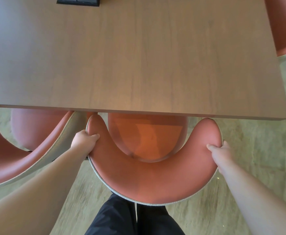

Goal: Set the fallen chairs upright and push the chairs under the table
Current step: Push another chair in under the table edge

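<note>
A terracotta chair with a curved, wrap-around backrest stands upright right in front of me. Its round seat lies partly beneath the front edge of the wooden table. My left hand grips the left arm of the backrest, thumb on the inner side. My right hand grips the right arm in the same way. Both armrest tips touch or nearly touch the table edge.
A second terracotta chair stands upright to the left, close beside the first, its seat partly under the table. A third chair shows at the table's right end. A black panel sits in the tabletop. My dark-trousered legs stand on beige carpet.
</note>
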### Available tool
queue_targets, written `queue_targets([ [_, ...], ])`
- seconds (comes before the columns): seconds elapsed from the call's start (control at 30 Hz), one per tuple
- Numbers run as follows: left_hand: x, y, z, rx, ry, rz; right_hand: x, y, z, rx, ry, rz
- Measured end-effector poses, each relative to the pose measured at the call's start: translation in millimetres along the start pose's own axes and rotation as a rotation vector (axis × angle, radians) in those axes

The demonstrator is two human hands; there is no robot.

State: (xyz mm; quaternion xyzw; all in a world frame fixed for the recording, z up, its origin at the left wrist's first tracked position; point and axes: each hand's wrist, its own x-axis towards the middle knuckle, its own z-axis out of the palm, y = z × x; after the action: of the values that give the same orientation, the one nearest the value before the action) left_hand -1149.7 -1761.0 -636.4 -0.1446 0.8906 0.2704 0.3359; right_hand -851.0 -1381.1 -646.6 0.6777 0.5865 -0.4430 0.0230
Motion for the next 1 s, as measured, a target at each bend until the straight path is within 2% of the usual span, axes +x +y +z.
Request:
queue_targets([
  [0.5, 31.0, 12.2, -14.7, -0.010, 0.048, 0.052, 5.3, -20.7, 21.0, -0.029, 0.022, -0.045],
  [0.87, 41.7, 22.7, -13.4, 0.068, 0.055, 0.042, 4.2, -26.1, 23.8, -0.127, 0.048, -0.002],
  [1.0, 33.1, 25.5, -15.5, 0.043, 0.035, 0.025, -0.4, -34.5, 21.1, -0.136, 0.004, 0.043],
])
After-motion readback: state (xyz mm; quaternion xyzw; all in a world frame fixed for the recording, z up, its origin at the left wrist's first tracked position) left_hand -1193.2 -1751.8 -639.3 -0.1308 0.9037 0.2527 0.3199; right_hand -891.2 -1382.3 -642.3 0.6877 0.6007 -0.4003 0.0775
